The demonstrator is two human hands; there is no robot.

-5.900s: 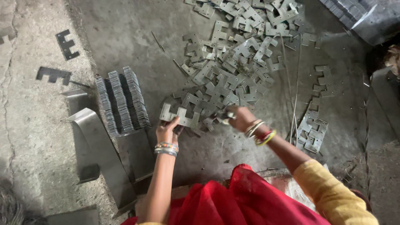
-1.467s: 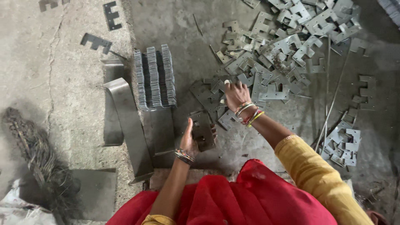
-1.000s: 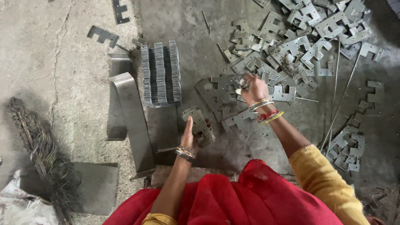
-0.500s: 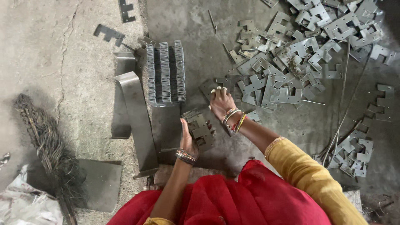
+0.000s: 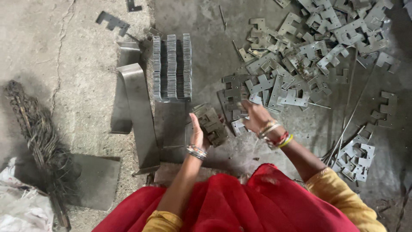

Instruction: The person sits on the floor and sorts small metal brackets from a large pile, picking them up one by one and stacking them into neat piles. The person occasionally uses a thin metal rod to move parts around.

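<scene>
Right hand (image 5: 254,117) moved onto loose plates (image 5: 274,88), fingers spread; left hand (image 5: 197,134) grips stack (image 5: 211,124).

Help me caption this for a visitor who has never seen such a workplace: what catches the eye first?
A scatter of E-shaped metal plates covers the floor at upper right. At centre, the left hand holds a small stack of plates, the right hand reaching into the scatter. A neat upright row of stacked plates stands just beyond.
</scene>
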